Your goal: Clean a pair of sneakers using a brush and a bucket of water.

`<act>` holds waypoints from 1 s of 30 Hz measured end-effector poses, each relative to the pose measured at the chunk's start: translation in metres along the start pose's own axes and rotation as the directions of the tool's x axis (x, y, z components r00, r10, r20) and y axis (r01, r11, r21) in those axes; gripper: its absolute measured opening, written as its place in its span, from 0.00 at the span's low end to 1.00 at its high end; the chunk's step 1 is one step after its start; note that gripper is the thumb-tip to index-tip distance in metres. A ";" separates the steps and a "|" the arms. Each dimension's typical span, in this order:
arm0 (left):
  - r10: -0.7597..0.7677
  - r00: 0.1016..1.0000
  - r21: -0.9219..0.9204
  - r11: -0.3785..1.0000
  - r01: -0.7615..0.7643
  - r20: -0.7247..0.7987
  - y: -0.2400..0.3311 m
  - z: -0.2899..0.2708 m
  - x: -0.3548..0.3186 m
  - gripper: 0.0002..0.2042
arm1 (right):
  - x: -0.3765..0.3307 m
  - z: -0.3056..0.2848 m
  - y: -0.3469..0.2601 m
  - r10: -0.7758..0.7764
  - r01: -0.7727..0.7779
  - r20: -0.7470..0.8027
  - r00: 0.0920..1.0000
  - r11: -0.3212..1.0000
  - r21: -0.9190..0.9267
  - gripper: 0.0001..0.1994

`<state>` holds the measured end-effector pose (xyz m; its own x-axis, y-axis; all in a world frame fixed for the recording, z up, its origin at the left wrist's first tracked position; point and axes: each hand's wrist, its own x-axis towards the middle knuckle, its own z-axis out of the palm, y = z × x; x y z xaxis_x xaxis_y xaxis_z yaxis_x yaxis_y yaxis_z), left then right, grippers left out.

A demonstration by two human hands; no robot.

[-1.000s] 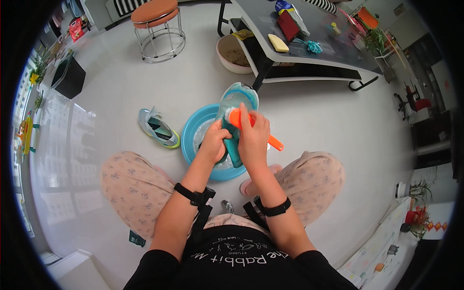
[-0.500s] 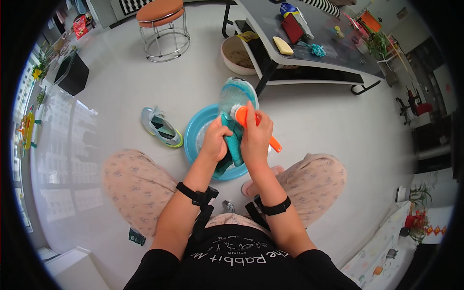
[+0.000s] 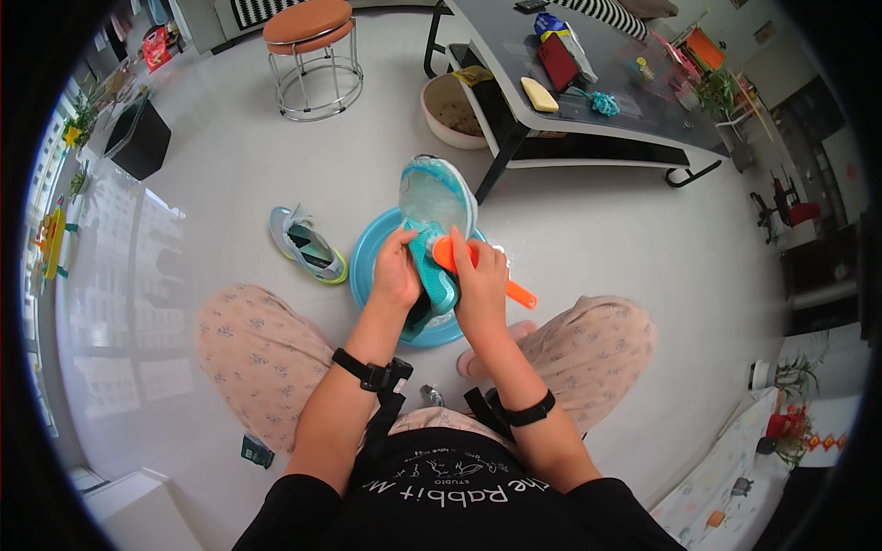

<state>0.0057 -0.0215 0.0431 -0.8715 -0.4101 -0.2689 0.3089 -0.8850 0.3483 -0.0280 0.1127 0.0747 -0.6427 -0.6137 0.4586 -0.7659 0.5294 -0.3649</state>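
Over a blue basin (image 3: 365, 266) on the floor, my left hand (image 3: 395, 268) grips a wet teal sneaker (image 3: 439, 195) by its side, toe pointing away from me. My right hand (image 3: 481, 286) is closed on an orange scrub brush (image 3: 520, 294), its head against the shoe near the tongue. White suds cling to the shoe around the toe. The bristles are mostly hidden by the brush head and my fingers. To the left of the basin lies the other sneaker (image 3: 308, 243), grey-blue with a yellow-green sole edge.
Ahead on the right stands a low table (image 3: 634, 129) with a cream bar (image 3: 539, 95) and a blue mesh scrubber (image 3: 604, 103) on it. A white bucket (image 3: 450, 115) is beside its leg. Farther left are a round stool (image 3: 310, 32) and a black bin (image 3: 138, 138).
The sneaker has shifted slightly left and toward me, showing more of its toe. My right hand has moved the brush from the upper front down nearer the tongue.
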 end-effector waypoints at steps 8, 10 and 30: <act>0.109 0.994 0.005 0.994 -0.109 0.030 -0.001 0.009 0.002 0.24 | -0.005 -0.044 0.033 0.352 -0.691 0.620 0.701 0.119 0.713 0.33; 0.146 0.989 0.037 0.988 -0.147 0.036 -0.002 0.013 0.002 0.27 | -0.007 -0.062 0.039 0.190 -0.757 0.744 0.641 -0.009 0.654 0.35; 0.081 0.987 0.184 0.977 -0.106 0.136 -0.008 0.005 0.006 0.25 | 0.002 -0.058 0.036 0.022 -0.771 0.803 0.595 -0.265 0.578 0.28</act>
<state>-0.0035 -0.0162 0.0432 -0.8871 -0.4470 -0.1152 0.3241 -0.7808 0.5341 -0.0555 0.1647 0.1099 -0.4145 -0.8240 -0.3863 0.6881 -0.0060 -0.7256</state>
